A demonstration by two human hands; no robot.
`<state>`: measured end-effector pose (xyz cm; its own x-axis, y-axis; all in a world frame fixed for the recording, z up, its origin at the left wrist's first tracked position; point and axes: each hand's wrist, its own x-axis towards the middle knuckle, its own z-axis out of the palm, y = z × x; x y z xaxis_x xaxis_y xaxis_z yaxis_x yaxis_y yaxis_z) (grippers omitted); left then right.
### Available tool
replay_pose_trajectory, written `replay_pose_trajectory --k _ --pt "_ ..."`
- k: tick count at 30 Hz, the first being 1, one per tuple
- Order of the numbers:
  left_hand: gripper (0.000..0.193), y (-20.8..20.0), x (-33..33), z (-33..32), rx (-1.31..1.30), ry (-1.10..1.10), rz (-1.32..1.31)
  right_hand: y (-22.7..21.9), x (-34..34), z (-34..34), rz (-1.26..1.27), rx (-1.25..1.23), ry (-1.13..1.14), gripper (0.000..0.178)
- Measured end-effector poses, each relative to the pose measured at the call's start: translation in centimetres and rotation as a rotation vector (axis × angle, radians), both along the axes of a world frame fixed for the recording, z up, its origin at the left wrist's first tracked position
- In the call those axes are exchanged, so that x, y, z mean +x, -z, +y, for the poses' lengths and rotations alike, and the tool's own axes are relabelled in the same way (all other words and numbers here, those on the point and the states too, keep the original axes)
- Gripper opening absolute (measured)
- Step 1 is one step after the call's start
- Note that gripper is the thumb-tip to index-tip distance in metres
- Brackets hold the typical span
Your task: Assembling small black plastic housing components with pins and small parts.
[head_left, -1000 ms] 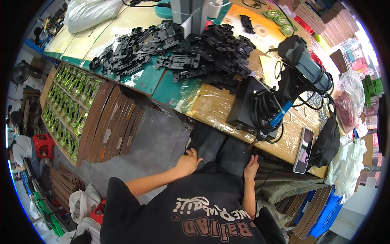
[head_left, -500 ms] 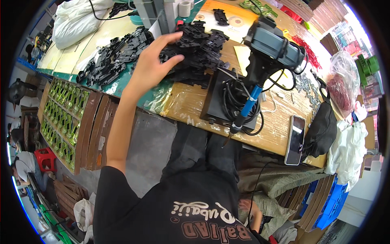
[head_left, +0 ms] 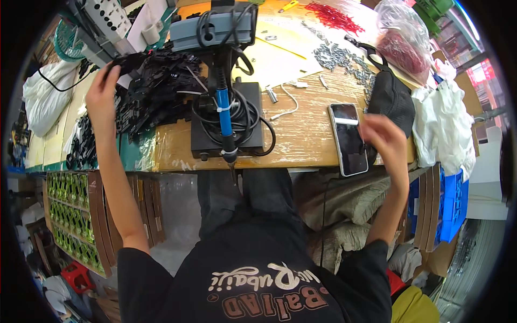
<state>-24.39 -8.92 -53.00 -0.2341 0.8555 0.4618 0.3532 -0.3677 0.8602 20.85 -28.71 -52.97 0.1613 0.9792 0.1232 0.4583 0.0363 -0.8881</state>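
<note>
At the upper left, my left hand [head_left: 102,97] is at the edge of a heap of black plastic parts [head_left: 156,91], its fingertips closed on a black plastic part [head_left: 129,63] on top. My right hand [head_left: 386,139] is over the right side of the bench, fingers bent and smeared by motion, beside a phone [head_left: 351,153] and a black pouch [head_left: 392,99]. Between my hands, a soldering iron with a blue handle [head_left: 223,110] points down in front of a black box [head_left: 202,132] wound with black cable. A grey-blue device [head_left: 212,32] stands above it.
Small metal pieces [head_left: 344,62] and red wires [head_left: 336,17] lie at the back right. A clear bag of dark red material [head_left: 401,51] and a white plastic bag [head_left: 444,121] border the right side. Trays of green items [head_left: 67,218] stand below left; a grey metal post [head_left: 97,32] rises at the back left.
The view has turned rightward. My right hand has come up from beside my body to the phone. My left hand has shifted to the heap's left edge, and its fingers have closed.
</note>
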Motion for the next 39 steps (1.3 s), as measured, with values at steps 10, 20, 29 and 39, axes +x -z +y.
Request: replay_pose_trajectory --k 10,20,29,39 --pt "0.033 2.8 -0.4 -17.8 -0.307 0.263 -1.01 6.2 5.2 17.1 -0.669 0.09 -0.036 0.019" --pt "0.041 7.0 6.3 -26.0 -0.875 0.386 -1.219 9.0 8.4 20.1 -0.86 -0.107 0.095 0.013" --pt "0.036 5.7 7.4 -26.7 -0.845 0.739 -0.94 3.1 2.6 12.1 -0.241 0.191 0.066 0.014" --pt "0.029 4.4 11.3 -25.8 -1.029 0.908 -0.852 3.7 -12.8 -5.5 0.522 0.06 -0.055 0.018"
